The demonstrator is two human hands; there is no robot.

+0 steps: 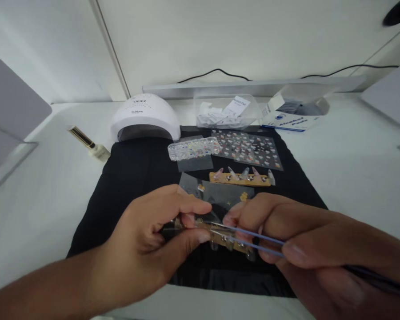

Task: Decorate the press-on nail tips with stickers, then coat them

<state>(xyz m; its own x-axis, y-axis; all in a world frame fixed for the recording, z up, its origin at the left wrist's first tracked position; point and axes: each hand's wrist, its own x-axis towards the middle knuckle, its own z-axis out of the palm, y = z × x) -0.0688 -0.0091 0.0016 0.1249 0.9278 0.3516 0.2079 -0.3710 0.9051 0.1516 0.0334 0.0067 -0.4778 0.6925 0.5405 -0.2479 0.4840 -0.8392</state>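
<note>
My left hand (153,235) pinches the left part of a clear sticker sheet (220,195) with a few gold and orange designs. Blue tweezers (260,238) are gripped in my right hand (303,240), their tips at the sheet's lower edge; the fingertips of that hand also touch the sheet. Beneath the hands is a wooden strip (238,244) bearing nail tips, partly hidden. A second strip (242,178) with several pointed nail tips lies just behind the sheet.
On the black cloth (126,178) lie a clear rhinestone case (195,149) and a patterned sticker sheet (253,149). Behind stand a white lamp (146,116), a plastic box of packets (226,111) and an alcohol pad box (293,113). A polish bottle (98,152) stands left.
</note>
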